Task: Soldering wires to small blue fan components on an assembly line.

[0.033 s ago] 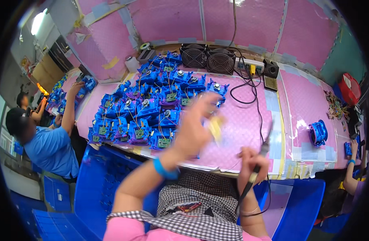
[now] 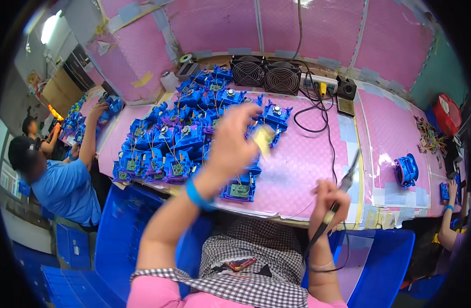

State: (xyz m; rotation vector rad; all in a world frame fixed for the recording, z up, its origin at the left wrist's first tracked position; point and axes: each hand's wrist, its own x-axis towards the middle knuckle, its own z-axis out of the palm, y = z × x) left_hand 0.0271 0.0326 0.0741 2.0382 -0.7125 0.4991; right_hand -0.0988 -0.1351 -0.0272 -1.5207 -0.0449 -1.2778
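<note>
My left hand, with a blue band on its wrist, hovers over the right side of many blue plastic housings. Motion smears its fingers. A pale yellow piece shows at its thumb side, too blurred to tell whether it is held or worn. My right hand is closed round a soldering iron, its tip pointing up and away. One housing with a green circuit board lies by the table's front edge, right of my left forearm. Thin wires and round metal parts show on other housings.
Two black fans stand at the back beside a power strip with loose black cable. A lone blue housing sits right, near a wire bundle. Blue bins flank my lap. Co-workers work at both sides.
My left hand has moved up and to the left with the yellow piece, uncovering the housing at the front edge. My right hand and the soldering iron have risen slightly.
</note>
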